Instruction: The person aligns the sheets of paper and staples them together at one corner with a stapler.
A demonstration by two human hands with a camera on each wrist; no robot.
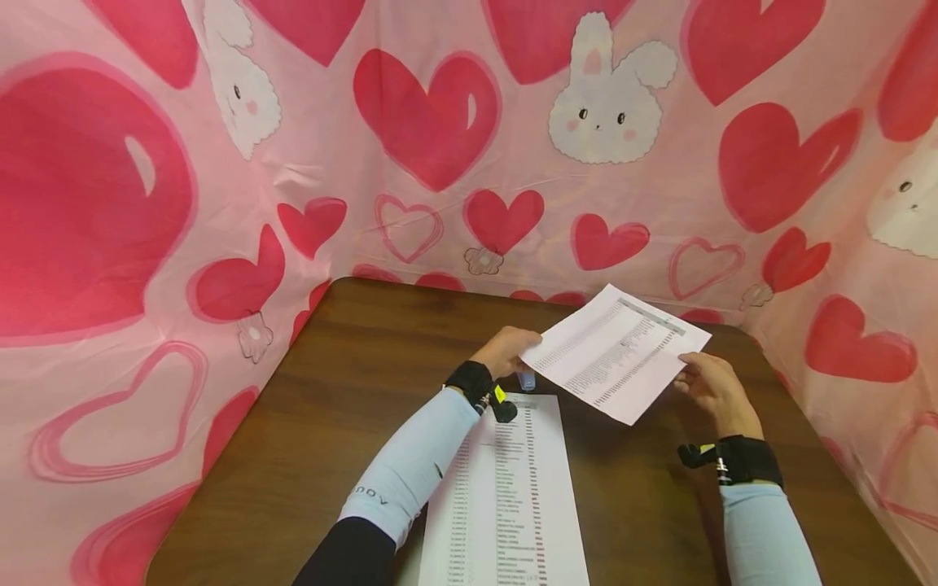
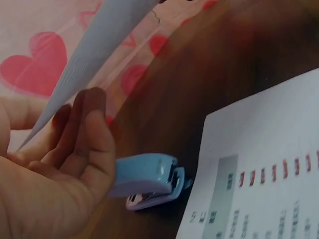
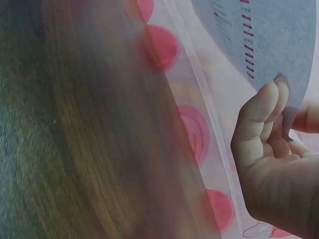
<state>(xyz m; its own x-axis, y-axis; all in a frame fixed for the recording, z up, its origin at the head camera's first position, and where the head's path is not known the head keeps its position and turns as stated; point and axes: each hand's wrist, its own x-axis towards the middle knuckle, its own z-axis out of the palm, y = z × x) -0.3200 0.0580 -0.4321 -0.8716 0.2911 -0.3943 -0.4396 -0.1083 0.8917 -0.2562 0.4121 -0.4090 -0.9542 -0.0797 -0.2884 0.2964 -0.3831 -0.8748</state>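
Note:
A printed sheet of paper [image 1: 615, 354] is held tilted above the table by both hands. My left hand [image 1: 506, 352] pinches its left edge; in the left wrist view the sheet runs between thumb and fingers. On the right, my right hand [image 1: 718, 391] pinches the opposite corner, thumb on one face and curled fingers on the other. A light blue stapler [image 2: 144, 174] lies on the table just below my left hand, mostly hidden in the head view. Nearer to me, a second printed sheet [image 1: 506, 505] lies flat, partly covered by the left forearm.
The brown wooden table [image 1: 293, 456] has rounded far corners. Around its back and sides hangs a pink curtain [image 1: 322, 146] with hearts and rabbits. Each wrist wears a black strap with a small camera.

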